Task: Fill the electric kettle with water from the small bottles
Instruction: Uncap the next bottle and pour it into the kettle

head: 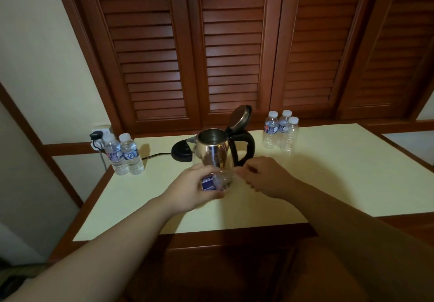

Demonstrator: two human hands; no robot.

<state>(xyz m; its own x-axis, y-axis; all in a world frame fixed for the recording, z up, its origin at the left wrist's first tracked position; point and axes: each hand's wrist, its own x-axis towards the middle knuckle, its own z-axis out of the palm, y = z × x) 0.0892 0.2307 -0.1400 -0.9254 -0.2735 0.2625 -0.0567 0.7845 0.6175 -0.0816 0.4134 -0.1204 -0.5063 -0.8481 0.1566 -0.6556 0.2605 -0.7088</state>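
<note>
A steel electric kettle (212,150) with a black handle stands mid-table, its lid (240,116) flipped up and open. Just in front of it my left hand (192,188) grips a small clear bottle (217,182) with a blue label, lying roughly sideways. My right hand (265,177) has its fingers curled at the bottle's neck end; the cap is hidden by the fingers. Two full bottles (124,153) stand at the table's left. Three bottles (280,130) with white caps stand at the back right; they look empty.
The kettle's black base (182,152) sits left of the kettle, its cord running to a wall socket (99,137). The cream table top (328,184) has a wooden rim. Louvred wooden doors (232,43) stand behind the table.
</note>
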